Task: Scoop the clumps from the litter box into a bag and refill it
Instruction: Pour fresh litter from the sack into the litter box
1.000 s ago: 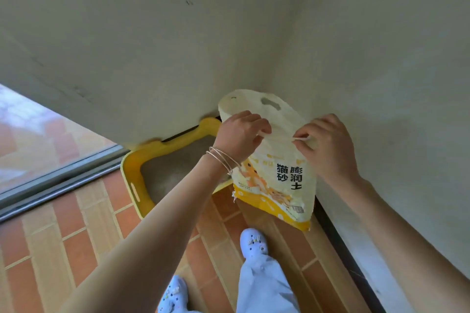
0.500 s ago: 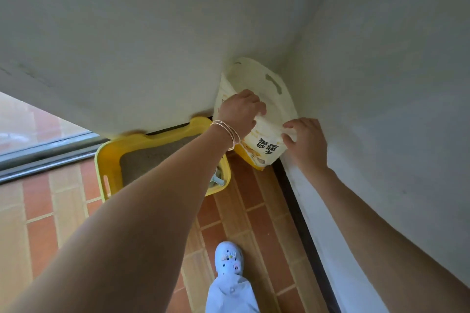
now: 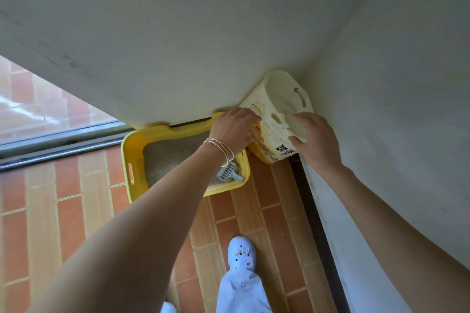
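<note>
Left hand (image 3: 236, 129) on bag (image 3: 276, 141), tiled floor (image 3: 76, 206)

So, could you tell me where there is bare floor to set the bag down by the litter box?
Bare tiles lie left of the litter box up to the window track, and in front of it toward the shoe. The corner right of the box is crowded: bag, left hand, right hand.
</note>
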`<state>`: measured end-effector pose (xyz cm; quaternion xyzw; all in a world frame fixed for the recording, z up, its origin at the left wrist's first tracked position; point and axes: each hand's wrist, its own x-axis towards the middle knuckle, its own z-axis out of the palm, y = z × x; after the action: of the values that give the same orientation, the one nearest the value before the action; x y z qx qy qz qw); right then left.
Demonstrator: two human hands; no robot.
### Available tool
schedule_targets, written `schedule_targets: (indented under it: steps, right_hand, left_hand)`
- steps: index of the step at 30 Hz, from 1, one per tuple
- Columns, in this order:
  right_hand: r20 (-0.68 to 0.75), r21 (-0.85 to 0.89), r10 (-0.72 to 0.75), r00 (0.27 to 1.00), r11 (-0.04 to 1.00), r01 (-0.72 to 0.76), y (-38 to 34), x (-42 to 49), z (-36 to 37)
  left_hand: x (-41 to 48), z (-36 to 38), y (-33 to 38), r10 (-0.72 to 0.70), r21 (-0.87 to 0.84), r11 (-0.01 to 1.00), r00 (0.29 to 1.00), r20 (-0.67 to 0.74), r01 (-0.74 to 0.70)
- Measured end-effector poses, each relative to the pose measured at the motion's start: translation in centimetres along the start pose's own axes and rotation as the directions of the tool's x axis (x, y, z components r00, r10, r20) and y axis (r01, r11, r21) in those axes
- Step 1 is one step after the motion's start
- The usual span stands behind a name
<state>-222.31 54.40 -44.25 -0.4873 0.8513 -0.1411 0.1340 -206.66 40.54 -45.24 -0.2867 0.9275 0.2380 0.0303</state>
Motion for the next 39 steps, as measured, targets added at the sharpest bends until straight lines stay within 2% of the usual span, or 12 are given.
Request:
schedule_targets:
  steps: [10,16,20,31,35,39]
  right_hand:
    - [0.076,-0.045,-0.089,0.993,0.995,0.092,-3.9,-1.0,0.8]
    - [0.096,-0.128,-0.270,0.958,0.951,0.280,-7.8,-2.1,1.5]
    - [0.127,-0.154,-0.358,0.925,0.914,0.375,-10.9,-3.0,1.5]
    - [0.143,-0.165,-0.393,0.908,0.896,0.413,-20.9,-8.3,-1.8]
    - [0.138,-0.158,-0.424,0.895,0.883,0.443,-25.7,-12.2,-3.9]
    - [0.150,-0.131,-0.374,0.915,0.910,0.393,-30.8,-15.5,-6.2]
  left_hand:
    - [-5.0,-0.6,-1.9,-0.005,-0.052,0.999,0.994,-0.106,0.000]
    - [-10.4,-1.0,-3.6,-0.079,0.000,0.997,0.985,-0.154,0.079]
    - [-15.4,-2.0,-5.0,-0.062,0.042,0.996,0.966,-0.253,0.075]
    - [-27.7,-10.3,-7.7,-0.223,0.203,0.948,0.965,-0.134,0.247]
    - [-31.9,-13.7,-7.0,-0.245,0.150,0.951,0.955,-0.168,0.270]
    - [-35.6,-17.0,-4.9,-0.337,0.063,0.933,0.923,-0.187,0.353]
